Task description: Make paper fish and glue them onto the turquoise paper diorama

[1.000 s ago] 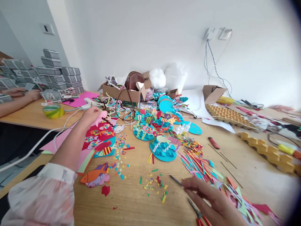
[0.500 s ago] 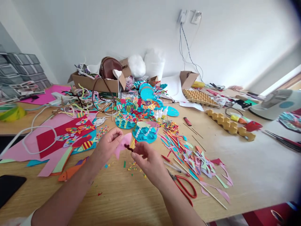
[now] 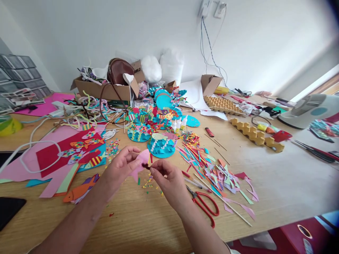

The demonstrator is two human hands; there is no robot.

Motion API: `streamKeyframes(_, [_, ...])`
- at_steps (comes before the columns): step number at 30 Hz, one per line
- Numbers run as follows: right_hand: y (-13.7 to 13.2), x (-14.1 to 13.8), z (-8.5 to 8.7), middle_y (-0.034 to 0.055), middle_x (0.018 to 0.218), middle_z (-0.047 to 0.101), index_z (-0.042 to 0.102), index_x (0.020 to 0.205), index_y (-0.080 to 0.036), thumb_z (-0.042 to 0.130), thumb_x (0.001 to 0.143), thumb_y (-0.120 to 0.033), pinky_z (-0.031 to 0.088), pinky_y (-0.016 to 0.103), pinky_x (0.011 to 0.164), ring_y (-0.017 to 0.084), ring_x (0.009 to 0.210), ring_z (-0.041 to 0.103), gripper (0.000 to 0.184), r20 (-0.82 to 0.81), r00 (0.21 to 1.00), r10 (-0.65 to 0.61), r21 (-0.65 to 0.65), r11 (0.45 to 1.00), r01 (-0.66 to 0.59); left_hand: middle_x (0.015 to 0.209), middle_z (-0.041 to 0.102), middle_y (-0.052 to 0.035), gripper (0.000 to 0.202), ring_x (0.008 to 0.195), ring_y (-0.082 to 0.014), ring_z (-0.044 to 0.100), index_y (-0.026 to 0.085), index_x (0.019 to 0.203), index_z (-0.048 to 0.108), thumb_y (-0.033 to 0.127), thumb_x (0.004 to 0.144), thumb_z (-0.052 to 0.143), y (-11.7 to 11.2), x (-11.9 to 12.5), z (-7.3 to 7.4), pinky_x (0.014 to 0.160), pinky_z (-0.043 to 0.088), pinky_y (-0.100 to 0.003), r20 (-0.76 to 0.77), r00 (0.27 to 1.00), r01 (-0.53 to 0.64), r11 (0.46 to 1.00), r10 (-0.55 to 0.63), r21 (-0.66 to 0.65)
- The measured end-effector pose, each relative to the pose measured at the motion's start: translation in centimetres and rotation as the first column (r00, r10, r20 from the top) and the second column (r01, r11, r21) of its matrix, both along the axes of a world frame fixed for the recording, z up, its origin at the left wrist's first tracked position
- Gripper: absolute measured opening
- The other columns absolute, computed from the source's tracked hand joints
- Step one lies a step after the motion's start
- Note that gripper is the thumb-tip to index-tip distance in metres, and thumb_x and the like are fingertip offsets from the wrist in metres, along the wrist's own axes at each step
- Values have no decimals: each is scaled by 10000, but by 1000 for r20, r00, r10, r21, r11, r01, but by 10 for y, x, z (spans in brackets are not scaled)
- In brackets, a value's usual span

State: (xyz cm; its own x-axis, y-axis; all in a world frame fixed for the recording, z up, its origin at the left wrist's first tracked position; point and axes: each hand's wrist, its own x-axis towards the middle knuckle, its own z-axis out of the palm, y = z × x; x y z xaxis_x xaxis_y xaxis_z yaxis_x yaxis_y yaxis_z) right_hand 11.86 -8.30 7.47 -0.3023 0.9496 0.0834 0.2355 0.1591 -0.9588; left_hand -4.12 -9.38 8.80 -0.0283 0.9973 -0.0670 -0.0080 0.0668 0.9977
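Observation:
Between the thumb and fingers of my left hand is a pink paper fish, its tail pointing down toward me. My right hand pinches one end of a short dark red fuzzy strip, which looks like a bent pipe cleaner. The strip's curled end lies over the fish's pink face; whether it is fixed there I cannot tell. Small yellow and green paper bits lie on the table below my hands. Just beyond them stands a round blue base with wavy blue paper and white bead-like trim.
Red-handled scissors, pens and a long wooden stick lie right of my right hand. Paper scraps and an egg-carton strip are farther right. Left are decorated paper fish on red sheet, an orange fish and a phone.
The curled end of the dark strip has come closer onto the pink fish. Both hands keep their hold, and the camera view has shifted slightly.

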Motion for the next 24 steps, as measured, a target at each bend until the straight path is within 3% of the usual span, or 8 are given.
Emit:
streamKeyframes(4, [-2, -1, 4, -24, 599, 539, 602, 737, -160, 517, 776, -219, 319, 191, 465, 83, 514, 433, 110, 36, 999, -17, 62, 998, 14, 879, 651, -34, 322, 799, -188, 605, 234, 936, 517, 306, 642, 626, -1, 3, 5, 575, 458, -239, -42, 999, 34, 999, -34, -7])
streamKeyframes(10, [-1, -3, 2, -16, 619, 588, 617, 734, -173, 526, 772, -186, 351, 197, 502, 94, 542, 481, 100, 133, 991, -32, 155, 988, 11, 890, 631, -30, 353, 772, -181, 593, 234, 963, 515, 282, 619, 582, 1, 4, -1, 563, 449, -238, -133, 991, 35, 999, -36, -13])
streamKeyframes(15, [0, -4, 1, -6, 639, 608, 619, 740, -181, 523, 776, -172, 365, 208, 525, 108, 568, 514, 103, 199, 980, -28, 189, 982, -10, 842, 601, -2, 290, 786, -166, 571, 218, 920, 541, 234, 631, 550, 4, 4, -3, 678, 449, -249, -184, 982, 43, 998, -34, 48])
streamKeyframes(24, [-2, -6, 5, -1, 660, 603, 607, 746, -185, 518, 784, -164, 359, 221, 557, 117, 594, 514, 99, 250, 968, -23, 211, 977, -31, 810, 582, -3, 265, 772, -174, 552, 216, 917, 555, 230, 653, 542, 5, 3, -7, 671, 442, -257, -272, 962, 34, 997, -13, 71])
